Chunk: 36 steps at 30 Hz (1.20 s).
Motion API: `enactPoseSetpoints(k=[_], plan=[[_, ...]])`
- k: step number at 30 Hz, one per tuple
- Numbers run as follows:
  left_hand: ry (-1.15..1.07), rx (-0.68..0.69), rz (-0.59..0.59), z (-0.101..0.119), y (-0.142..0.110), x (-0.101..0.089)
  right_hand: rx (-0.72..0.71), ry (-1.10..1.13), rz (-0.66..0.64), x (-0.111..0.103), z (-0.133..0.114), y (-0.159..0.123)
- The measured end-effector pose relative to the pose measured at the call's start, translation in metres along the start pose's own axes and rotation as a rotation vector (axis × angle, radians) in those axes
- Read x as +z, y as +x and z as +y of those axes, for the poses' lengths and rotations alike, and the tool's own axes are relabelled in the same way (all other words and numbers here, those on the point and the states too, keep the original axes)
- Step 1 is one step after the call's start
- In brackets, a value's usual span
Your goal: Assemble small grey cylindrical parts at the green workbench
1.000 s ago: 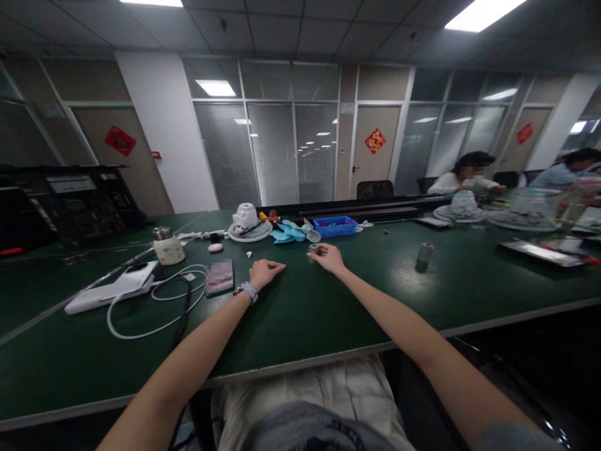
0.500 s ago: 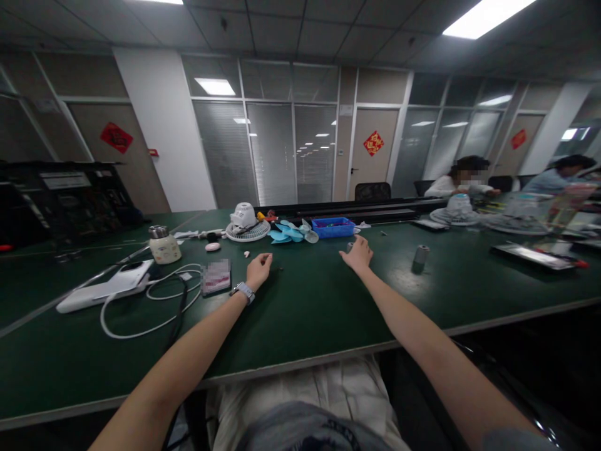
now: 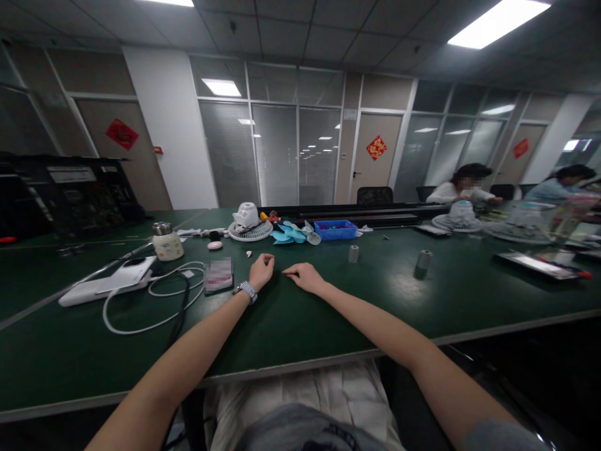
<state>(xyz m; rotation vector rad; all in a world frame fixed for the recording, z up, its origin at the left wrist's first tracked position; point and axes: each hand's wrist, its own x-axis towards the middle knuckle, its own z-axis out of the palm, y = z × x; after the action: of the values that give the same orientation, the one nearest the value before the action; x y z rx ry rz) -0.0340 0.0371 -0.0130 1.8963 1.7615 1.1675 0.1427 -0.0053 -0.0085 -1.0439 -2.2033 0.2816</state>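
Observation:
My left hand [image 3: 261,270] rests on the green table with thumb and fingers closed in a pinch; whatever may be between them is too small to make out. Just to its right, my right hand [image 3: 306,277] points its fingertips leftward at the tabletop. Its thumb and index finger are pressed together, where I cannot make out any object. A grey metal cylinder [image 3: 354,254] stands upright to the right of my right hand, apart from it. Farther right is a second metal cylinder [image 3: 423,259], also upright.
Behind the hands lie light-blue fan blades [image 3: 288,233], a white fan part [image 3: 248,222] and a blue bin [image 3: 335,230]. At left are a phone [image 3: 128,274], a white cable [image 3: 136,332] and a cream bottle [image 3: 168,244]. People sit at far right.
My right hand has left the nearer metal cylinder, which now stands free, and has moved left beside my left hand. Its fingers have closed together. My left hand stays nearly in place.

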Motion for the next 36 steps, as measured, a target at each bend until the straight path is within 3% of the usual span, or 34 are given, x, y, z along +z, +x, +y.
enactPoseSetpoints(k=[3, 8, 12, 16, 24, 36], plan=[[-0.01, -0.004, -0.012, 0.003, -0.002, -0.002, 0.042, -0.089, 0.091, -0.027, 0.01, -0.001], [-0.012, -0.004, -0.023, 0.008, -0.007, -0.005, 0.224, -0.289, 0.476, -0.105, 0.057, -0.023], [-0.007, -0.001, -0.025, 0.005, -0.005, -0.004, 0.411, -0.361, 0.586, -0.145, 0.096, -0.047], [-0.008, 0.002, -0.031, 0.001, -0.003, -0.003, 0.45, -0.336, 0.53, -0.147, 0.11, -0.052], [0.0, 0.006, -0.037, 0.004, -0.005, -0.004, 0.396, -0.332, 0.611, -0.138, 0.114, -0.049], [0.035, 0.009, -0.039, 0.004, -0.005, -0.003, 0.499, -0.357, 0.521, -0.141, 0.113, -0.049]])
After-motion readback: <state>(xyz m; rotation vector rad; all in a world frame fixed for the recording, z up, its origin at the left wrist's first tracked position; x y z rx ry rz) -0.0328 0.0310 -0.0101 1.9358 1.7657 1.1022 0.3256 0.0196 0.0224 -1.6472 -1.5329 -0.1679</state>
